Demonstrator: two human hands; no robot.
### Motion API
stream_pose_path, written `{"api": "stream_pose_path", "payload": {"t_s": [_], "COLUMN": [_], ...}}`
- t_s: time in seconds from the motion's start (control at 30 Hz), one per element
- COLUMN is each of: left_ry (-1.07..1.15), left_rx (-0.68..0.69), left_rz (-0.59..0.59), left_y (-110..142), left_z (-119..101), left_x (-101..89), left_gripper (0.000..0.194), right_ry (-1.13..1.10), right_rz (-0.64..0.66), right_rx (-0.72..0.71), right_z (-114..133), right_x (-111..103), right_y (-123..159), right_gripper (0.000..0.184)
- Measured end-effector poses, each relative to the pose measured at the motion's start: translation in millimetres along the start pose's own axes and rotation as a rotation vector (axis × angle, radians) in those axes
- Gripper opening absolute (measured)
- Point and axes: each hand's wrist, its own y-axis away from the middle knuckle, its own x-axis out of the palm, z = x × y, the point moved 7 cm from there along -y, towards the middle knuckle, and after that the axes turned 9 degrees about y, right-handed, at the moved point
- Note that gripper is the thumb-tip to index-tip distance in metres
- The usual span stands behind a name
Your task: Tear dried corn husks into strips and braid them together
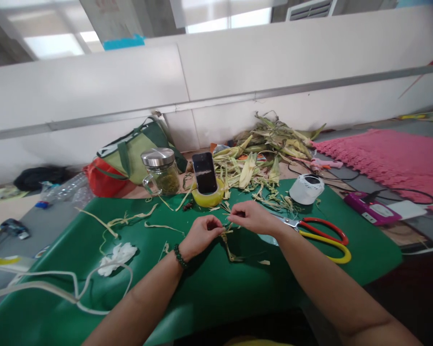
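Observation:
Over the green mat (202,298), my left hand (201,235) pinches a small piece made of dried corn husk strips (228,242), with a bent strip hanging below it. My right hand (251,216) is closed at the upper end of the same piece, thumb against forefinger. The fingers hide most of the piece, and its exact shape cannot be made out. Right beside my right forearm lie scissors (323,235) with one red and one yellow handle, their blades partly behind the wrist.
A phone (204,173) leans on a yellow tape roll (207,198), near a lidded glass mug (161,173). Corn husks (250,168) are heaped behind. To the right are a white roll (306,189) and purple power strip (371,209); to the left, crumpled tissue (118,258) and white cables (75,288).

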Motion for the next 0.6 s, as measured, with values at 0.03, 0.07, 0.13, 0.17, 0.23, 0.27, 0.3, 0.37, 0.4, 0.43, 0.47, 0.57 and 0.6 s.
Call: {"api": "stream_pose_path", "payload": {"t_s": [0.03, 0.07, 0.13, 0.17, 0.23, 0.27, 0.3, 0.37, 0.4, 0.43, 0.47, 0.57, 0.6], "left_ry": [-0.016, -0.035, -0.080, -0.103, -0.137, -0.145, -0.150, -0.146, -0.138, -0.124, -0.102, 0.030, 0.082], "left_rx": [0.004, 0.007, 0.022, 0.037, 0.080, 0.097, 0.104, 0.095, 0.085, 0.073, 0.058, -0.019, -0.050], "left_rz": [-0.008, -0.016, -0.030, -0.034, -0.037, -0.033, -0.027, -0.021, -0.014, -0.003, 0.010, 0.049, 0.057], "left_y": [-0.5, -0.9, -1.5, -1.7, -1.5, -1.4, -1.2, -0.8, -0.7, -0.6, -0.5, -0.8, -1.0], "left_z": [1.6, 3.4, 6.4, 6.8, 5.0, 3.6, 2.5, 1.0, 0.6, 0.3, 0.4, 3.1, 4.4], "left_x": [0.2, 0.7, 2.1, 2.9, 4.2, 4.9, 5.3, 5.2, 5.3, 5.7, 6.1, 6.9, 6.6], "left_gripper": [0.012, 0.011, 0.009, 0.008, 0.007, 0.007, 0.006, 0.005, 0.004, 0.004, 0.004, 0.012, 0.016], "right_ry": [-0.063, -0.109, -0.135, -0.122, -0.071, -0.043, -0.023, -0.012, -0.014, -0.014, -0.006, 0.071, 0.099], "right_rz": [0.018, 0.026, 0.020, 0.010, -0.013, -0.033, -0.053, -0.086, -0.102, -0.134, -0.187, -0.406, -0.428], "right_rx": [-0.029, -0.052, -0.097, -0.120, -0.165, -0.169, -0.162, -0.130, -0.121, -0.122, -0.137, -0.237, -0.272], "right_z": [4.7, 9.4, 19.2, 23.7, 30.6, 31.4, 30.5, 25.7, 23.4, 21.9, 21.6, 26.8, 29.0], "right_x": [2.0, 4.0, 7.9, 9.8, 13.1, 13.5, 13.4, 11.8, 10.4, 7.6, 3.1, -14.7, -17.2], "right_y": [0.9, 1.3, 0.6, -0.4, -3.1, -4.5, -5.7, -7.2, -7.3, -6.7, -5.3, 4.4, 7.5], "right_gripper": [0.021, 0.021, 0.020, 0.018, 0.014, 0.013, 0.013, 0.013, 0.014, 0.013, 0.012, 0.014, 0.018]}}
